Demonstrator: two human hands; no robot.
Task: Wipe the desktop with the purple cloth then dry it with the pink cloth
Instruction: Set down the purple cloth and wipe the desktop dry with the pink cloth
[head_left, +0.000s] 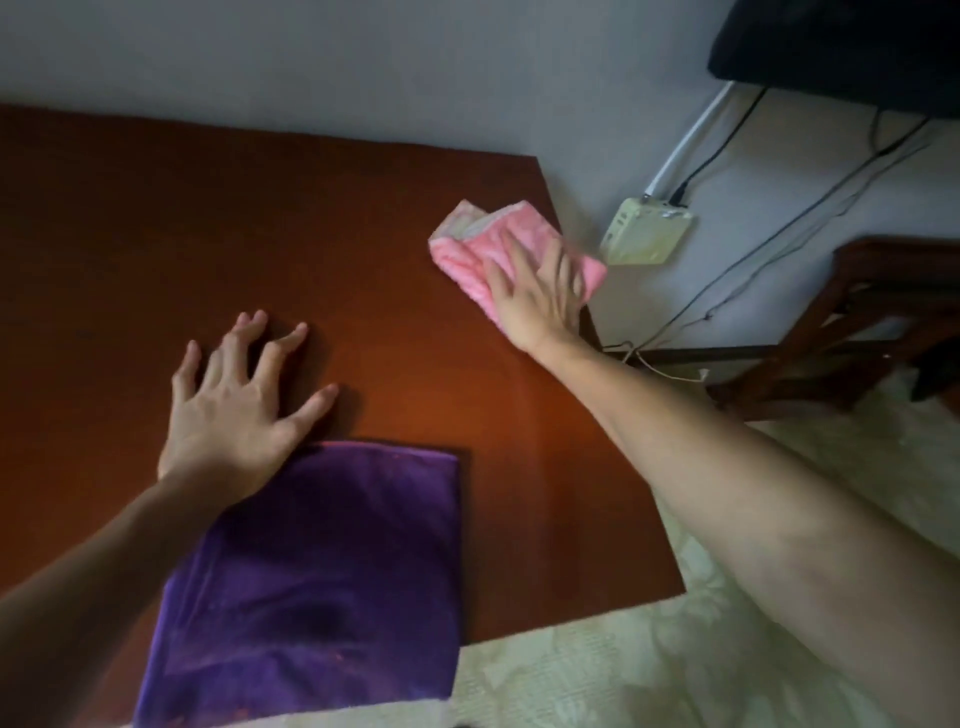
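Observation:
The reddish-brown desktop (156, 234) fills the left and middle of the view. A folded purple cloth (322, 577) lies flat at its near edge. My left hand (234, 400) rests on the wood just beyond the cloth, fingers spread, with its wrist over the cloth's far left corner. A bunched pink cloth (478, 249) sits at the desk's right edge near the far corner, part of it hanging past the edge. My right hand (535, 296) presses on it with straight fingers.
A pale wall box (647, 236) with cables hangs on the wall right of the desk. A dark wooden chair (857, 322) stands further right. Something dark (841, 41) hangs at the top right. Light patterned floor (623, 670) lies below.

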